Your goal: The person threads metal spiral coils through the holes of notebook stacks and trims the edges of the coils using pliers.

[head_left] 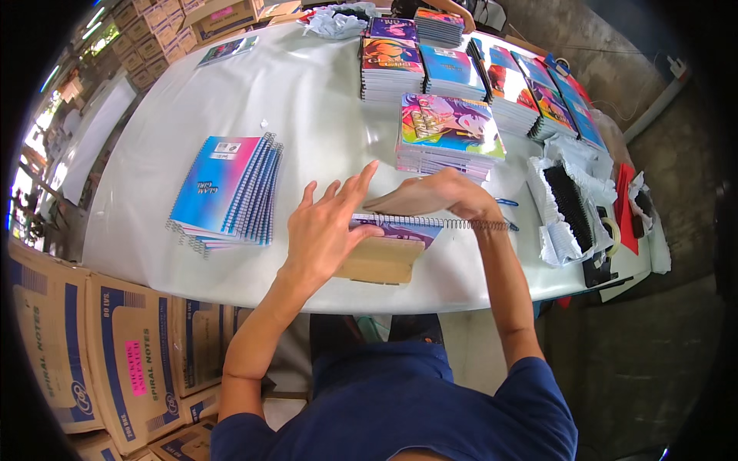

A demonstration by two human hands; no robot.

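Note:
A notebook [400, 223] with a purple cover stands on its edge in front of me, a brown cardboard piece [378, 261] on its near side. A dark spiral coil [478, 224] runs along its upper edge and sticks out to the right, under my right wrist. My left hand [327, 223] is at the notebook's left end, fingers spread upward and thumb against it. Just above the coil, my right hand [442, 194] stretches flat to the left, its fingers smeared by motion. Whether it touches the coil, I cannot tell.
Left lies a stack of blue-pink spiral notebooks [219, 188]. Beyond my hands is a colourful notebook pile [450, 131], with more stacks [492, 77] behind. An opened paper wrap [557, 246] holds black coils [567, 203] at right, near a tape roll [611, 236]. Cartons [127, 353] stand lower left.

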